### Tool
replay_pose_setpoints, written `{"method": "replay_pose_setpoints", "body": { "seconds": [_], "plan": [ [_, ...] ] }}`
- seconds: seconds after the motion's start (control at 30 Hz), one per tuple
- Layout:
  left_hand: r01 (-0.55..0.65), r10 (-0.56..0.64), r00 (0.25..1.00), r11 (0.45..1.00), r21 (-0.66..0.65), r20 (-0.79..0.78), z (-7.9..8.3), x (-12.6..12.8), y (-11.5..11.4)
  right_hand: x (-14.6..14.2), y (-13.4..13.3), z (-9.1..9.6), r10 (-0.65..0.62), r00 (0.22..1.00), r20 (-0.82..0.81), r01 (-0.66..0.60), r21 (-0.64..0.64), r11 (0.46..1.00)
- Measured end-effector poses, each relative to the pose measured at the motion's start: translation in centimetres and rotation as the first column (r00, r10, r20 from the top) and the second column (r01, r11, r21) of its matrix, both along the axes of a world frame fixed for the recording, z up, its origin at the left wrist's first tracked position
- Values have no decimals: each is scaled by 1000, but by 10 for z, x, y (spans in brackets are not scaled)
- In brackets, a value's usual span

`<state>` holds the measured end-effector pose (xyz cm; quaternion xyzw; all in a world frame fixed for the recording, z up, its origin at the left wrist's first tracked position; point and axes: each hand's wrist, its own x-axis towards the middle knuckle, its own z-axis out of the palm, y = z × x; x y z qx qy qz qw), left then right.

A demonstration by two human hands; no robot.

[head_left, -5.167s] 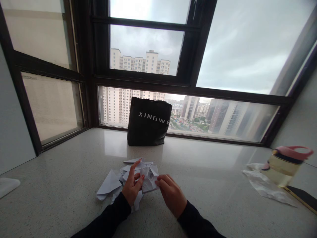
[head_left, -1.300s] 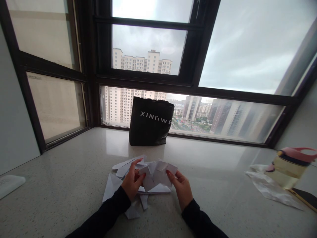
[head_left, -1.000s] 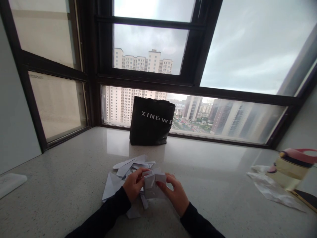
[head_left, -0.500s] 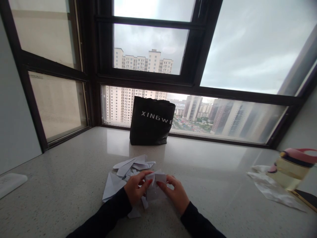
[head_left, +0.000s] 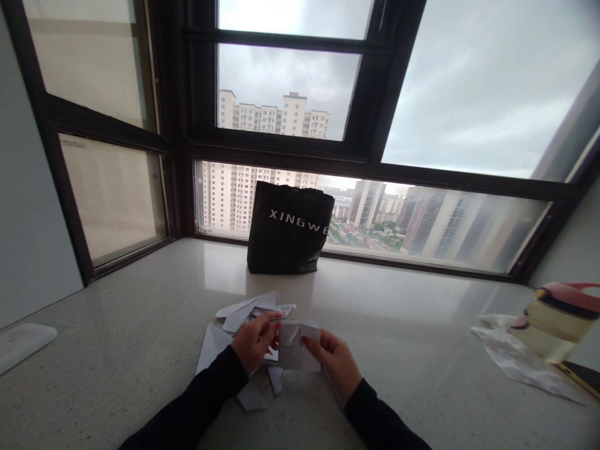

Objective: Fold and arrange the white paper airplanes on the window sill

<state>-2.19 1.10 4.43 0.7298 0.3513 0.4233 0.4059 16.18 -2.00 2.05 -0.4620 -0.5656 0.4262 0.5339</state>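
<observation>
A small folded sheet of white paper (head_left: 293,350) is held up between my two hands, its crease lines showing. My right hand (head_left: 335,359) pinches its right side, thumb in front. At the paper's left edge, my left hand (head_left: 255,340) has its thumb and fingers closed on the border. Behind and under my left hand lies a loose pile of folded white papers (head_left: 213,340), partly hidden by that hand and sleeve. One more folded piece (head_left: 253,397) lies nearer me on the counter.
A black bag (head_left: 290,231) with white lettering stands at the back of the speckled counter (head_left: 398,325), against the window. To the right are a pink-lidded bottle (head_left: 560,322), crumpled tissue (head_left: 509,356) and a dark phone-like object (head_left: 584,378). A white object (head_left: 25,344) lies far left.
My hands have spread slightly apart, and the paper between them now shows wider and flatter. My left fingers have shifted from its front to its left edge.
</observation>
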Motion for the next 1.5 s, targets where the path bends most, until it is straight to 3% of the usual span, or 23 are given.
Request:
{"method": "replay_pose_setpoints", "body": {
  "seconds": [0.1,0.17,0.3,0.4,0.47,0.53,0.83,0.97,1.07,1.13,1.23,1.3,1.4,1.5],
  "plan": [
    [-132,136,986,990,-50,94,9,-14,12,6,3,-1,-66,998,-2,66,-5,998],
    [-149,159,978,985,-82,132,12,-20,18,7,3,0,-71,997,-6,71,-9,997],
    [37,16,976,971,-237,219,4,-10,12,1,-1,3,-5,999,-44,4,-16,1000],
    [236,-122,945,896,-375,303,-5,6,0,-4,-5,7,45,994,-101,-49,-36,998],
    [308,-146,919,846,-436,367,-7,13,-7,-6,-7,9,38,992,-119,-44,-51,998],
    [327,-129,904,823,-465,407,-6,16,-10,-6,-8,12,34,992,-124,-41,-57,998],
    [290,-76,914,811,-508,399,-1,10,-9,-3,-5,6,89,983,-158,-104,-85,991],
    [269,-53,910,831,-487,412,1,10,-10,-4,-5,6,98,974,-203,-115,-73,991],
    [241,-27,906,853,-462,423,0,10,-7,-1,-4,6,42,973,-226,-54,-49,997],
    [194,21,902,872,-450,431,-1,9,-3,5,0,3,-72,970,-232,64,-44,997],
    [110,92,899,899,-424,428,-3,6,2,16,6,-3,-290,918,-272,293,-31,956],
    [93,95,903,908,-407,418,-3,5,3,21,9,-4,-348,893,-285,355,-27,934],
    [101,50,926,921,-376,373,-3,6,-1,16,5,-1,-279,927,-252,283,-21,959],
    [11,58,955,973,-230,292,-5,9,-4,0,-3,4,-79,976,-205,81,3,997]
  ]
}}
